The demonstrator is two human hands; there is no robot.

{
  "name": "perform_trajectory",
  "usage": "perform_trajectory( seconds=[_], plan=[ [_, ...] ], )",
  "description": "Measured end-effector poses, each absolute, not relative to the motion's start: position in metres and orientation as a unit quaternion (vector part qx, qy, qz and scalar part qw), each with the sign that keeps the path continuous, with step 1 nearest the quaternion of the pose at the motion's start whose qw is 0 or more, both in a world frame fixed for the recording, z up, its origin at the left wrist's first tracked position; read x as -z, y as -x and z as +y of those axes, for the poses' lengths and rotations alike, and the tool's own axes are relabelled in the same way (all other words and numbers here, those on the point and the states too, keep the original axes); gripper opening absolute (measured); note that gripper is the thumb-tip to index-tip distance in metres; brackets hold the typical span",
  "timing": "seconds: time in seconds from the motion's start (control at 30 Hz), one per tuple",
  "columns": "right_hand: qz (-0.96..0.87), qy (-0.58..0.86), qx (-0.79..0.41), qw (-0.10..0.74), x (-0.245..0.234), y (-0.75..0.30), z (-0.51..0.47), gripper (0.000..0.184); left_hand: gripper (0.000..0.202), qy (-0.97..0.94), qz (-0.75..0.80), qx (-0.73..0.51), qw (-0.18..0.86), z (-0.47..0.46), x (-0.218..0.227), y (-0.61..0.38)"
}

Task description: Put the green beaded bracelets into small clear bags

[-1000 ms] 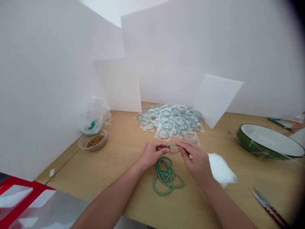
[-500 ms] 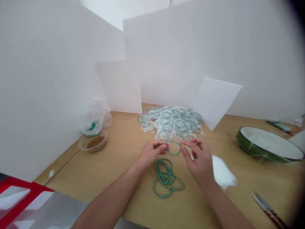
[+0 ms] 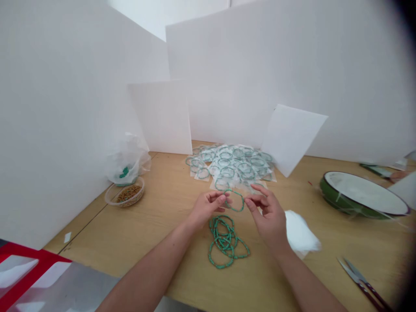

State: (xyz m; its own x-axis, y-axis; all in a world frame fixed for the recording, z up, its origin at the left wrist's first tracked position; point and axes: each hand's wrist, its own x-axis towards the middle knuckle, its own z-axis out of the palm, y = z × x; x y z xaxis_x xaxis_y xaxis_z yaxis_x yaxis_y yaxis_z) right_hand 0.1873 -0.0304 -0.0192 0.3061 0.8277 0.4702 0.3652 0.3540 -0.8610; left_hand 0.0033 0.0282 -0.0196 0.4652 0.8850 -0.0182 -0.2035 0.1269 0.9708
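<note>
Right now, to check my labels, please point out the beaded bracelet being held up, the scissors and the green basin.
Beaded bracelet (image 3: pixel 234 209): head view, on the beads at its lower edge.
Scissors (image 3: pixel 350 272): head view, on the blades.
Green basin (image 3: pixel 334 195): head view, on its outer wall.

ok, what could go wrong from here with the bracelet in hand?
Likeliest is a drop: the turquoise bead bracelet seems held only at the fingertips of the left hand and right hand, right above the loose bracelet heap, so it could fall in and tangle. Strands in that heap already cross each other, so lifting one might snag others. The packaged bracelets lie just beyond the hands and could get nudged out of place.
</note>
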Motion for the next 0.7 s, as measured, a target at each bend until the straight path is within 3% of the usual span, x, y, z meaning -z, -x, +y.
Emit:
perform_trajectory(
  seconds=[0.1,0.27,0.43,0.7],
  plan=[
    [-0.565,0.54,-0.203,0.59,0.0185,-0.1883,-0.03,0.044,0.054,-0.527,0.334,-0.446,0.642,0.0337,0.0197,-0.0011],
    [-0.558,0.535,-0.272,0.573,0.0228,-0.1874,-0.026,0.057,0.039,-0.526,0.34,-0.476,0.618,0.0364,0.0211,-0.0014],
    [-0.564,0.536,-0.305,0.549,0.0259,-0.186,-0.0241,0.035,0.038,-0.53,0.338,-0.462,0.626,0.0294,0.02,-0.0065],
    [-0.577,0.538,-0.293,0.541,0.0249,-0.1877,-0.0255,0.034,0.037,-0.561,0.355,-0.462,0.589,0.0308,0.0194,-0.0039]
  ],
)
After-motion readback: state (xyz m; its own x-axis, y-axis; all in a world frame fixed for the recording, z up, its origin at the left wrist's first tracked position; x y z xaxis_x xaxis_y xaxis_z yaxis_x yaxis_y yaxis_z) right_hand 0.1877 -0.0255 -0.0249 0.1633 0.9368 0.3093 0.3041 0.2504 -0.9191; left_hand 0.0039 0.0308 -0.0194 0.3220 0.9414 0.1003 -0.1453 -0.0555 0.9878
